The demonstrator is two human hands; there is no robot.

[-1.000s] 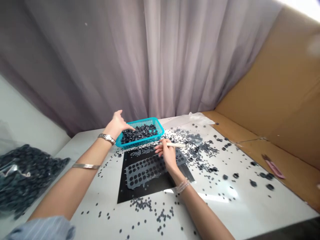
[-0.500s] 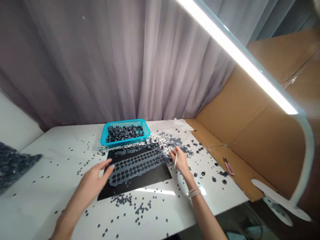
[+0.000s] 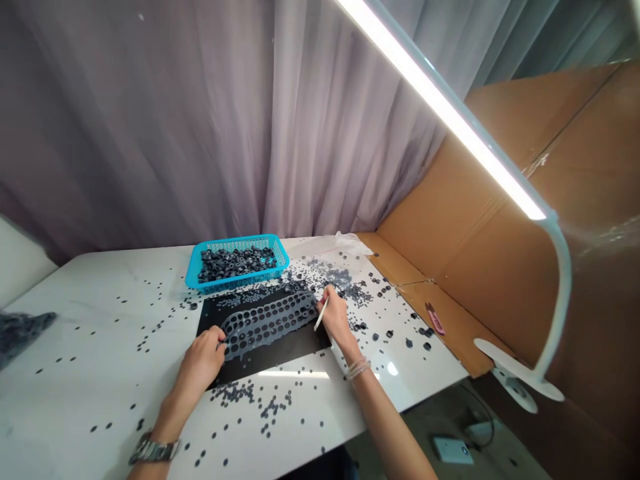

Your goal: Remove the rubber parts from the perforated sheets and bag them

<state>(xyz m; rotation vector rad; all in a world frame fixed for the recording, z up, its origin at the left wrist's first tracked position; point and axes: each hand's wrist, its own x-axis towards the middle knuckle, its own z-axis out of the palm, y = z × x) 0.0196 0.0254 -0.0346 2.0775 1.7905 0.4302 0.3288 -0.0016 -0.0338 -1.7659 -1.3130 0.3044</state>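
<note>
A grey rubbery strip (image 3: 270, 328) with rows of round holes lies over a black mat (image 3: 300, 345). Its left end is pinched by my left hand (image 3: 203, 360), fingers closed at the edge. My right hand (image 3: 335, 313) is closed round a thin white stick (image 3: 321, 315), which points down toward the mat. The fingertips of that hand meet the strip's right end; whether they grip it too, I cannot tell. Small dark discs (image 3: 235, 392) are scattered in front of the mat and around it.
Behind the mat stands a blue basket (image 3: 194, 279) full of small black parts. Loose black parts (image 3: 409, 343) and pink-handled snippers (image 3: 435, 320) lie to the right. A clip-on lamp (image 3: 555, 300) arches overhead. A dark-filled bag (image 3: 23, 333) sits at far left.
My left hand has closed from spread fingers onto the strip's left end. My right hand has come to the strip's right end, still holding the stick. The view has shifted slightly.
</note>
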